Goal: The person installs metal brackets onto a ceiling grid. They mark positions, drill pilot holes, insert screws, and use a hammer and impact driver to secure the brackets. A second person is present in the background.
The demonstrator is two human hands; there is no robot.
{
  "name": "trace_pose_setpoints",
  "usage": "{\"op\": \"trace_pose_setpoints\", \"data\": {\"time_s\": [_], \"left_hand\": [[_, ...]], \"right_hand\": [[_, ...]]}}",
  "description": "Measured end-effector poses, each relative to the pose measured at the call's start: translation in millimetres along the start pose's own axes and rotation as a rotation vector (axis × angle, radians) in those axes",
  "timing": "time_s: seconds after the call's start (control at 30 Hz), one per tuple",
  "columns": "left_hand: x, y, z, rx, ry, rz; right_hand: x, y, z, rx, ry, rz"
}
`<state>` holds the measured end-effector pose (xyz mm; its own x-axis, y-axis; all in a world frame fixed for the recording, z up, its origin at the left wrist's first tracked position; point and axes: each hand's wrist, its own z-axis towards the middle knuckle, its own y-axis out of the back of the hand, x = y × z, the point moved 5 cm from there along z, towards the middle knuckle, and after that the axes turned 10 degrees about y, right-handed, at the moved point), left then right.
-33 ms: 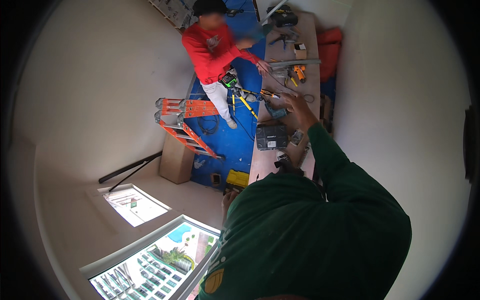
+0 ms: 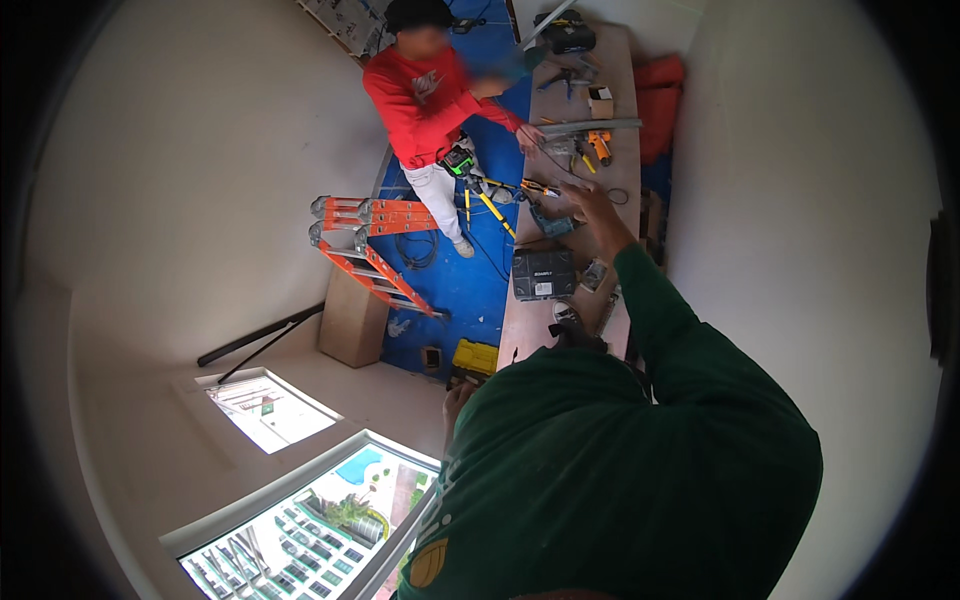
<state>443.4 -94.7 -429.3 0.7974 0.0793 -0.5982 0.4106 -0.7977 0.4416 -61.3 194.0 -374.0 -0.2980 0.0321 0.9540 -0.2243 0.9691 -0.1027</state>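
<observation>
My right hand (image 2: 588, 203) reaches out over a long wooden workbench (image 2: 520, 330), at the end of my green sleeve. Its fingers meet the end of orange-handled pliers (image 2: 540, 187), just above a teal power tool (image 2: 551, 224); whether they grip the pliers is not clear. My left hand (image 2: 457, 396) shows only in part beside my body, near the bench's close end, and its fingers are too small to read. A black tool case (image 2: 543, 273) lies on the bench below my right hand.
A person in a red sweatshirt (image 2: 428, 90) stands left of the bench, one hand (image 2: 528, 136) by a grey metal bar (image 2: 592, 127). An orange ladder (image 2: 368, 240), a cardboard box (image 2: 352, 320) and a yellow case (image 2: 476, 355) stand around the blue floor mat (image 2: 470, 290).
</observation>
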Motion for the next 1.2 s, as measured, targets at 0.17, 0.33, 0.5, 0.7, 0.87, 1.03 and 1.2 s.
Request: {"op": "trace_pose_setpoints", "data": {"time_s": [0.17, 0.33, 0.5, 0.7, 0.87, 1.03, 1.2], "left_hand": [[7, 1, 10, -0.05, 0.107, 0.081], [23, 4, 23, -0.141, 0.112, 0.026], [30, 1, 28, 0.038, -0.019, 0.045], [27, -13, 28, 0.111, -0.049, -0.209], [10, -2, 56, 0.146, -0.048, -0.399], [-12, 26, 53, 0.451, -0.09, -0.97], [-134, 70, -31, 0.011, -0.222, -0.446]], "right_hand": [[20, -33, 52, -0.044, 0.085, -0.011], [43, -81, 74, 0.009, 0.111, 0.178], [67, -150, 71, 0.151, -0.011, 0.457], [86, -192, 120, 0.17, 0.473, 0.217], [106, -193, 138, -0.01, 1.013, -0.61], [111, -194, 147, 0.1, 0.157, 0.824], [187, -182, 38, 0.313, 0.54, 0.391]]}}
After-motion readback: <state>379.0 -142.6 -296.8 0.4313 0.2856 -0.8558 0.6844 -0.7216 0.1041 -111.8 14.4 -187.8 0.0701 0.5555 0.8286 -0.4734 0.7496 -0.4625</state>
